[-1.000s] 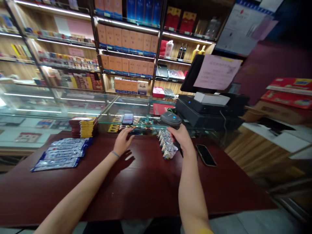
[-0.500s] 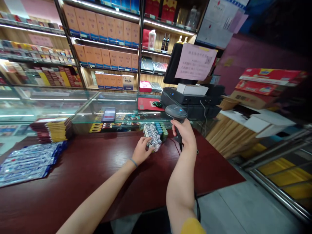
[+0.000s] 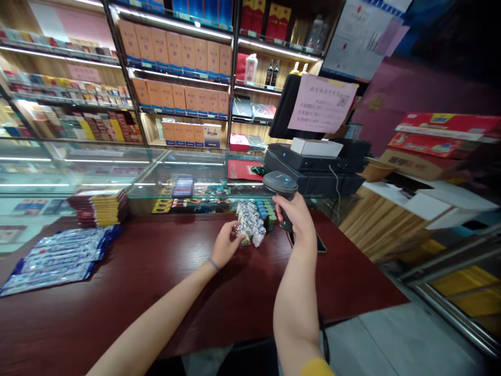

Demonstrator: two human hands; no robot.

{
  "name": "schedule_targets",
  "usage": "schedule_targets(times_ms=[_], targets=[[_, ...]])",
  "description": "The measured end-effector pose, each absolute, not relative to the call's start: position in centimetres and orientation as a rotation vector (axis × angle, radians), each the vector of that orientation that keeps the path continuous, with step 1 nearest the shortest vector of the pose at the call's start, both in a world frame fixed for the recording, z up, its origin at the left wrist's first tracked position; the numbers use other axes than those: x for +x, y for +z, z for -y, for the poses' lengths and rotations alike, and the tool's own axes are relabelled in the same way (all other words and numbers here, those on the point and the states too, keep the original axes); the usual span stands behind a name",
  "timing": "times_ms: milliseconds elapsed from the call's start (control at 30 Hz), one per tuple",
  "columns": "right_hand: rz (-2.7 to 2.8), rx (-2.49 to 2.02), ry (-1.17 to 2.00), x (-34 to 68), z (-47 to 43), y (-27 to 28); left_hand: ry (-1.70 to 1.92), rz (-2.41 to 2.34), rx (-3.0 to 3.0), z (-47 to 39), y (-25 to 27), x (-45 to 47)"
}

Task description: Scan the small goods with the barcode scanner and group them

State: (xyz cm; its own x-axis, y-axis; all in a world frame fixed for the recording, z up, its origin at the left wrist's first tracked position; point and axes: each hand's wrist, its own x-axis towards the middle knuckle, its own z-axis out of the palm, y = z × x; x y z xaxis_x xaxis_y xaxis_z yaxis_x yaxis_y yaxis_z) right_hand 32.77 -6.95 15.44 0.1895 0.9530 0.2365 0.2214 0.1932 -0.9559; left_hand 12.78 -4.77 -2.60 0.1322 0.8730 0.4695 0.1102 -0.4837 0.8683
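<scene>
At the dark red table: right hand, right of centre frame, wrapped around a black scanner; left hand, mid-frame, fingers curved at the silver-wrapped pieces in the centre, gripping or merely touching I cannot tell; blue-and-white packets, lower left.

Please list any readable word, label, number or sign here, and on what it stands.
No text can be read.
Pink sheet: characters too blurred.
Wall poster: too small.
Pale shelf box: too small.
Red boxes: blurred.
Brown carton: blurred characters.
Blue-white packets: too small.
Scanner: none legible.
Silver-topped items: too small.
</scene>
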Motion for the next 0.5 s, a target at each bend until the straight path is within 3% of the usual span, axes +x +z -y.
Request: schedule_targets(times_ms=[267, 500], targets=[[1.415, -1.264, 0.813, 27.6, 6.0, 15.0, 1.396, -0.713, 0.889, 3.0, -0.2, 1.8], [1.684, -1.279, 0.761, 20.3, 5.7, 12.4, 1.405, -0.652, 0.669, 2.6, 0.4, -8.1]])
